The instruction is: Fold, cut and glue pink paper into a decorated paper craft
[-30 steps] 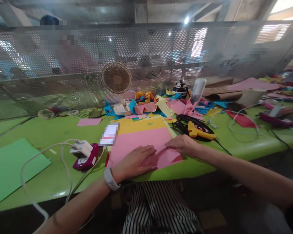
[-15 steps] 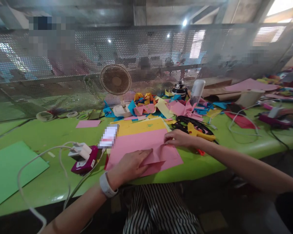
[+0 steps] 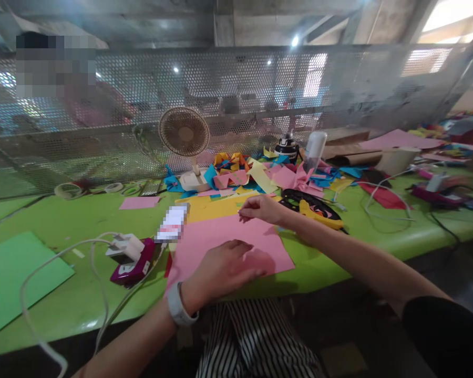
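Note:
A sheet of pink paper (image 3: pixel 205 236) lies flat near the front edge of the green table, over a yellow sheet (image 3: pixel 203 210). My left hand (image 3: pixel 230 268) is open above its lower part, fingers stretched out and casting a shadow. Over the far edge of the pink paper is my right hand (image 3: pixel 262 209), thumb and fingers pinched together. Whatever is between those fingertips, if anything, is too small to make out. To the left of the sheets lies a phone (image 3: pixel 172 223), its screen blurred.
A purple power strip (image 3: pixel 132 265) with white plugs and cables stands left. Behind are a fan (image 3: pixel 184 131) and piled paper scraps (image 3: pixel 262 176). A black tray (image 3: pixel 295 199) and a yellow-handled tool (image 3: pixel 321 218) lie right. Green paper (image 3: pixel 19 278) is far left.
My right hand has let go of the pink paper and moved left and up. The raised fold of the paper now lies flat. My left hand has lifted slightly.

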A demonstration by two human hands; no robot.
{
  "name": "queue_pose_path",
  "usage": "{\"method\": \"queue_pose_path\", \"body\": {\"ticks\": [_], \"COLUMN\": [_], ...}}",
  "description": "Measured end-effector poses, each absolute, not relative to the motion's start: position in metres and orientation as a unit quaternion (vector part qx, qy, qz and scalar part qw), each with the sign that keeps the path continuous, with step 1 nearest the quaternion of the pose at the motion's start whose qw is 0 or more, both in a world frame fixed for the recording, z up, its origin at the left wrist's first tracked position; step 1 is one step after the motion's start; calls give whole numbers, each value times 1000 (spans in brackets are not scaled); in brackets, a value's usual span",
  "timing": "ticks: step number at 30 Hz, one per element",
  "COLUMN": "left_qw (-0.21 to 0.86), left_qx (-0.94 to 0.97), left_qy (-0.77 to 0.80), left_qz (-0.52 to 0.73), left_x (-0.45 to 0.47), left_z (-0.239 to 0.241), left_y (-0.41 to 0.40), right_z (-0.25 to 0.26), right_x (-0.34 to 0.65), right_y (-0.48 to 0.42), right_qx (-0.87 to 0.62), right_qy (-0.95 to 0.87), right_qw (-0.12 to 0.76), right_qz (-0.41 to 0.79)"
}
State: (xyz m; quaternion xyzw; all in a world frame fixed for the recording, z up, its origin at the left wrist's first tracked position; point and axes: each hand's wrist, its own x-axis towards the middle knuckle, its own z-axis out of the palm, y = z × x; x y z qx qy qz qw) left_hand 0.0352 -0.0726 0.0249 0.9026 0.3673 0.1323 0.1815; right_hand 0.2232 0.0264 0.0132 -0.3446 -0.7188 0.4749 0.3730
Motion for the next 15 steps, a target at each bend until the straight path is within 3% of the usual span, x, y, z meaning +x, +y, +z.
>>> {"method": "queue_pose_path", "body": {"ticks": [4,7,11,15], "left_qw": [445,582,642,657], "left_qx": [787,674,577,573], "left_qy": [382,383,358,350], "left_qz": [192,245,356,343], "left_x": [69,92,105,102], "left_z": [25,22,17,16], "left_y": [-72,-71,-76,-84], "right_z": [27,33,35,34], "right_x": [191,175,171,173], "right_y": [26,20,14,4], "right_qx": [-307,-317,-354,-376], "right_qy": [-725,-771,-799,-809], "right_qw": [402,404,381,368], "right_qz": [467,377,303,261]}}
